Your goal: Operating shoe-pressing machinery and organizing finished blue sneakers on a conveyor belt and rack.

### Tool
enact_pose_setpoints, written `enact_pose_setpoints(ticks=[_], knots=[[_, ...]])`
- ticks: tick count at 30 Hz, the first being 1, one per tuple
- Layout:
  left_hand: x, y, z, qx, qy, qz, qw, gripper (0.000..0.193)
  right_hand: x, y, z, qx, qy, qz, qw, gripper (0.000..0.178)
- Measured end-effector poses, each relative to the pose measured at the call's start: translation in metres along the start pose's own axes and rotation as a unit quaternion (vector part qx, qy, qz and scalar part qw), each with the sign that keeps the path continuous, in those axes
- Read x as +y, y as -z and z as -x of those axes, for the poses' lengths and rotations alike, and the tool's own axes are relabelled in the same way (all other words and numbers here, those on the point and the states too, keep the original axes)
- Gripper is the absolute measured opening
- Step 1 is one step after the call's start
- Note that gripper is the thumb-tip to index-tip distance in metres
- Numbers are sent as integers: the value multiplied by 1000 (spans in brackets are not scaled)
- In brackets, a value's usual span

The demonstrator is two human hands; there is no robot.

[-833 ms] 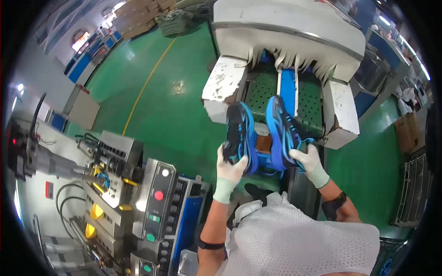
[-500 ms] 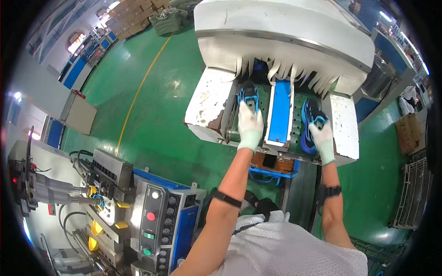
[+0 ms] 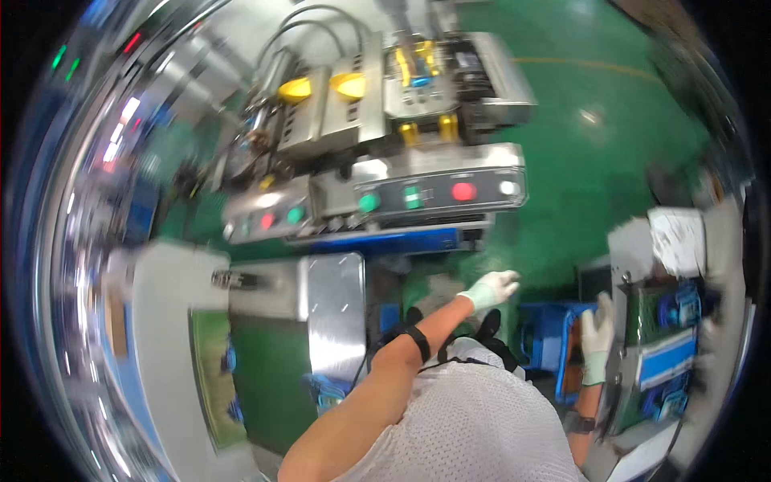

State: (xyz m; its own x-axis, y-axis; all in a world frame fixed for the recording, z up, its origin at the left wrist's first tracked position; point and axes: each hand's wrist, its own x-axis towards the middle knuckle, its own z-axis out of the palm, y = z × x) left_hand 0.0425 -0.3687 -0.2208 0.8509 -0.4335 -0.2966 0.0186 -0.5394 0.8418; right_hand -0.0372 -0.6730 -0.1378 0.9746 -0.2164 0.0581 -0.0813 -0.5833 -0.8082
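My left hand (image 3: 492, 291), in a white glove, hangs in front of the machine's control panel (image 3: 442, 191), its fingers loosely bent and holding nothing. My right hand (image 3: 597, 325), also gloved, is beside the white conveyor machine at the right, fingers stretched upward and apart, with nothing in them. Two blue and black shoes, the far shoe (image 3: 679, 308) and the near shoe (image 3: 666, 398), lie on that machine's green belts, one on either side of a blue strip (image 3: 666, 358). Neither hand touches the shoes.
Ahead stands a machine with yellow pads (image 3: 349, 85) and a blue piece (image 3: 418, 81) at its clamp. A blue cart (image 3: 542, 341) is between my hands. At left are a metal plate (image 3: 337, 309) and a belt (image 3: 277, 386) with blurred blue items at its edge.
My view has swung left, from the conveyor machine to the machine with buttons. Both hands have let go of the shoes, which stay on the belts.
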Motion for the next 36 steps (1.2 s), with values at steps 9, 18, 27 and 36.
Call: enact_pose_setpoints(ticks=[9,18,27,36], knots=[[-324,143,446,662,421,45,618,34,-14,-245,-15,-528,33,209,822,60],[-430,92,658,579,600,42,550,45,-21,-336,-27,-516,-72,281,806,53],[-534,219,848,592,664,-98,447,85,-162,-322,26,-479,-167,266,820,39],[-672,227,904,430,654,-85,616,64,-218,-320,69,-441,-181,363,801,38]])
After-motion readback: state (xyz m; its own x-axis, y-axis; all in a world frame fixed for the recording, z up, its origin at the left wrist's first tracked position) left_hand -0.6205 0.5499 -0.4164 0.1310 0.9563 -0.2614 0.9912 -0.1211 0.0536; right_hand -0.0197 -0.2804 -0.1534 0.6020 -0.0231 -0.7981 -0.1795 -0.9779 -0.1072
